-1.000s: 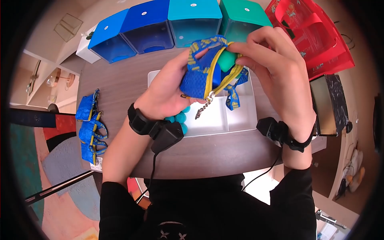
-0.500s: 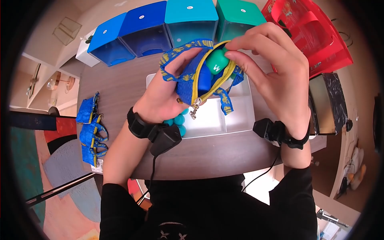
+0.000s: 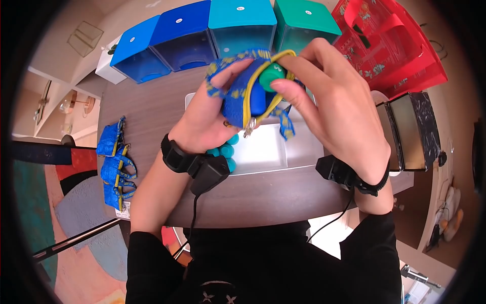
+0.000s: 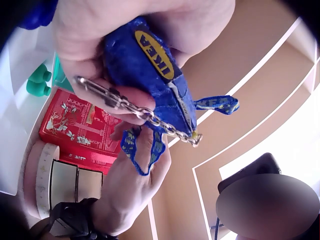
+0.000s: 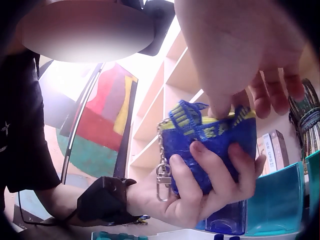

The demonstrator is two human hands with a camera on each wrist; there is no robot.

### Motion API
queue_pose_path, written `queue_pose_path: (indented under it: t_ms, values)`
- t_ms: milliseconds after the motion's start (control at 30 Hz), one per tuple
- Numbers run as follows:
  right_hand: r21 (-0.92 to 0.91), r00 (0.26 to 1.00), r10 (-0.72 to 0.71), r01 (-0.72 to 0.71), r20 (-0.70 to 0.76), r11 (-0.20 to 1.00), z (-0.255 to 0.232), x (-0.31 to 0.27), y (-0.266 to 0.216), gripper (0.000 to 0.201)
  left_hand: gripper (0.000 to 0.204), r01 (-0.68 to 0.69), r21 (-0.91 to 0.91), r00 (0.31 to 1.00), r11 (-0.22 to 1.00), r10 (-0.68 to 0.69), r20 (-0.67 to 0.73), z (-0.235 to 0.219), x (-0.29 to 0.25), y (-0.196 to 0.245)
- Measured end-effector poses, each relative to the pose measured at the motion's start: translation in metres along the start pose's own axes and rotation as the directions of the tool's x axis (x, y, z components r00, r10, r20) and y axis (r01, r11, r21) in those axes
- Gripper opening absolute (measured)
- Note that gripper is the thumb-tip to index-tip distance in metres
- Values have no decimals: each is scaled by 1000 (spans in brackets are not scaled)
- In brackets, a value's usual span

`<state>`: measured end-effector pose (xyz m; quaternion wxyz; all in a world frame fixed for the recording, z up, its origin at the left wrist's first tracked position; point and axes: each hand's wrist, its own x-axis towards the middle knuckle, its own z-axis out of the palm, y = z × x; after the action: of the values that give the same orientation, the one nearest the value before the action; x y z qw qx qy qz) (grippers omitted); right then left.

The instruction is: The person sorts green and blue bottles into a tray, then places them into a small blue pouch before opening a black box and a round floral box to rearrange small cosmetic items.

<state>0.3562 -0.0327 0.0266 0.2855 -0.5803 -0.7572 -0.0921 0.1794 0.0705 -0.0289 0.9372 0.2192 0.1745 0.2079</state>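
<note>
My left hand (image 3: 200, 124) grips a small blue IKEA pouch (image 4: 165, 95) from below, its fingers wrapped round the side in the right wrist view. The yellow-edged zip mouth gapes, and a chain with a metal clip (image 5: 163, 181) hangs from one end. Inside the pouch are a smooth blue piece (image 3: 257, 99) and a small green bottle (image 3: 272, 77) with a white mark. At the mouth, my right hand (image 3: 336, 96) pinches the green bottle, thumb on its near side. The index fingertip is hidden behind the pouch's edge.
Below the hands sits a white divided tray (image 3: 306, 152) holding several small teal bottles (image 3: 226, 151). More blue pouches (image 3: 112, 169) lie at the table's left. Four coloured bins (image 3: 182, 43) line the back; a red gift bag (image 3: 405, 55) and a dark-edged box (image 3: 422, 131) stand right.
The pouch shifts left and its mouth tilts more toward the camera. My right hand moves left and lower over the mouth, its thumb now on the green bottle, which has turned.
</note>
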Motion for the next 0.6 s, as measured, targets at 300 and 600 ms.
queue_pose_path:
  t_ms: [300, 600]
  values:
    - [113, 990, -52, 67, -131, 991, 3, 2, 4, 24, 33, -34, -49, 996, 998, 38, 82, 6, -5, 0]
    - [222, 968, -164, 205, -189, 953, 3, -1, -15, 27, 47, -107, 39, 990, 993, 103, 101, -4, 6, 9]
